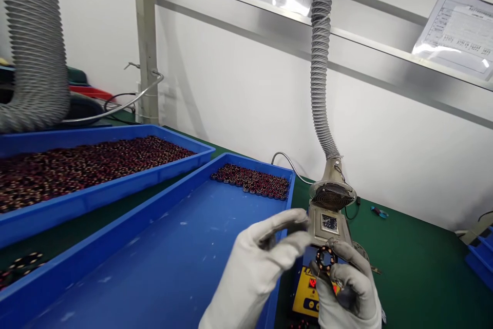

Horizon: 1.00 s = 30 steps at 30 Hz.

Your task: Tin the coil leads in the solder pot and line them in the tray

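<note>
My right hand [348, 288], in a white glove with grey-stained fingertips, pinches a small black ring [325, 259] with copper-coloured spots around it. The ring is held upright between thumb and fingers, in front of a solder pot [316, 226] that has a square shiny bath and a yellow front with red digits. My left hand [262, 262], gloved too, is just left of the ring. Its thumb and index finger are curved with a gap between them, and I see nothing in them.
A blue tray [154, 247] has many small round parts [254, 180] packed at its far end. Another blue tray [103, 182] at left is covered with similar parts. A grey duct hose [321, 62] ends in a hood [333, 193] above the pot. Small pliers [379, 212] lie on the green table.
</note>
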Each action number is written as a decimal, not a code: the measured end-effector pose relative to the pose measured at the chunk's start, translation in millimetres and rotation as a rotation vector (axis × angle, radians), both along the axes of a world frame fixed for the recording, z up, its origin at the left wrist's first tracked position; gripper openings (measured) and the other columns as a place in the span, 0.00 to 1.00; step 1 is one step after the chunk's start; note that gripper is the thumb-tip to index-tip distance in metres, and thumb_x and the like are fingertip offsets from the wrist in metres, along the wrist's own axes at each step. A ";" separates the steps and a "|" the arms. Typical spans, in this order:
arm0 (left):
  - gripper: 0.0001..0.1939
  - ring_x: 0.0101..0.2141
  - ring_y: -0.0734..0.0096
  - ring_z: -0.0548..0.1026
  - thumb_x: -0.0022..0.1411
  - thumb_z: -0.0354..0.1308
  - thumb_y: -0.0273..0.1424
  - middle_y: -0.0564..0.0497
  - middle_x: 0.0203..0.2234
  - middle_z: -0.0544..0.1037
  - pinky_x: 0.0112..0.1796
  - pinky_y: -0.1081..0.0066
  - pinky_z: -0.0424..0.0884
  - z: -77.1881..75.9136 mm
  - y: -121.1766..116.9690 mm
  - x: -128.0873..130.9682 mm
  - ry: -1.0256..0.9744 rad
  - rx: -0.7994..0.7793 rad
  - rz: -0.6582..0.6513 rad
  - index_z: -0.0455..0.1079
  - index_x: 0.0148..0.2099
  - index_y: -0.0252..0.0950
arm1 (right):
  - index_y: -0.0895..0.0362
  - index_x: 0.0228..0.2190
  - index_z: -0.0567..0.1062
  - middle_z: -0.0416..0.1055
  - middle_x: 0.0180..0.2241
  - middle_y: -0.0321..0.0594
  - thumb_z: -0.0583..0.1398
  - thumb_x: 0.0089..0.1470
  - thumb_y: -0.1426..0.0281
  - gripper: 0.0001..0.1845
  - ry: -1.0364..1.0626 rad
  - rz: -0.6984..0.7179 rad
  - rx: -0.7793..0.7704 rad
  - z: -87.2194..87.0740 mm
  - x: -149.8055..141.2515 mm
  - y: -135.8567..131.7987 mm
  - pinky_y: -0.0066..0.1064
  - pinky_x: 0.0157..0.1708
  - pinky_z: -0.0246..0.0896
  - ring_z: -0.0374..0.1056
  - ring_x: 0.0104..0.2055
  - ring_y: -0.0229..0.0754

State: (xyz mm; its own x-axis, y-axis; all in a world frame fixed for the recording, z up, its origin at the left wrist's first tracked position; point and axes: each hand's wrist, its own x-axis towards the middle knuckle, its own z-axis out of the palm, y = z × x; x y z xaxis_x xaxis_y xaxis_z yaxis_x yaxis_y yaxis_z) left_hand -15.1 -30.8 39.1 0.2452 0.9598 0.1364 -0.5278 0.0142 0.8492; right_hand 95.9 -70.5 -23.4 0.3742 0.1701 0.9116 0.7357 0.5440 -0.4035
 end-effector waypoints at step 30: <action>0.07 0.28 0.77 0.77 0.45 0.63 0.30 0.60 0.26 0.80 0.31 0.84 0.71 -9.0 6.4 -17.9 -0.022 0.059 0.197 0.75 0.31 0.44 | 0.50 0.32 0.70 0.67 0.41 0.38 0.60 0.45 0.78 0.13 0.224 0.314 -0.139 0.6 13.2 -4.5 0.28 0.32 0.69 0.67 0.42 0.39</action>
